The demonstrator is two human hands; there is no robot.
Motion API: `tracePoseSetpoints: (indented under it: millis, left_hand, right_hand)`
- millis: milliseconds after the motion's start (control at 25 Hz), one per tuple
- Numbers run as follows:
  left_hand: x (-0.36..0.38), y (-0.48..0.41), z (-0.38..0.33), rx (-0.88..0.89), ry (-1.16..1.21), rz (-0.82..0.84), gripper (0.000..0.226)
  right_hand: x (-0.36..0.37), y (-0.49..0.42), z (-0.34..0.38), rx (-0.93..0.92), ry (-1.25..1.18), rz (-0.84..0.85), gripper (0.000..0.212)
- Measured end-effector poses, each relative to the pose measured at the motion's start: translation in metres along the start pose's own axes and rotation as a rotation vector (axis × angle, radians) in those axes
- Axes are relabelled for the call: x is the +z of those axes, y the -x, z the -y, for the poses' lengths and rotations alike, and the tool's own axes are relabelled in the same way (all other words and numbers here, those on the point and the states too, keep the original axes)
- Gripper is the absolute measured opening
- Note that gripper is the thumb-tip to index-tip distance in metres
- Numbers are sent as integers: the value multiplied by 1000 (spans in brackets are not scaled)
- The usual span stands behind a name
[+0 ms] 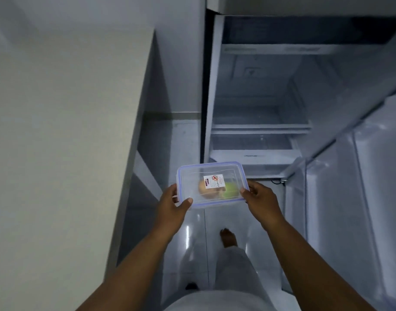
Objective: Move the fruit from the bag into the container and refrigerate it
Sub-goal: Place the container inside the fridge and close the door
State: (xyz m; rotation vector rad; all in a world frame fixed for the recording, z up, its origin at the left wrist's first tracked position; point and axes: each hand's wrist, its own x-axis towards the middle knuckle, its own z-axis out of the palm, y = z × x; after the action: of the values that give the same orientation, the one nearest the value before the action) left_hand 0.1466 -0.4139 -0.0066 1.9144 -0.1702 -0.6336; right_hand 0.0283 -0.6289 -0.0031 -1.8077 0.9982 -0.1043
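Observation:
A clear plastic container (211,184) with a blue-rimmed lid and a small white sticker is held level in front of me. Through the lid I see an orange fruit (204,189) and a green fruit (231,188) inside. My left hand (173,203) grips its left edge, thumb on the lid. My right hand (258,198) grips its right edge. The container is below and in front of the open fridge (257,104), outside its compartment.
The fridge's shelves (259,127) and a lower drawer (253,151) look bare. Its open door (358,180) with door bins stands at the right. A pale wall or cabinet side (69,131) fills the left. My bare foot (228,237) is on the glossy tiled floor.

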Motion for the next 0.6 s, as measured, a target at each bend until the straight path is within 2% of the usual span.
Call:
tracePoseSetpoints:
  millis: [320,600]
  left_hand:
    - [112,-106,-15,-17,-34,108,39]
    - [208,-241,-7,-55,32,154,49]
  right_hand:
    - [-61,-115,-49,70,27,-69,21]
    - [-89,-265,-98,39,117,-143,22]
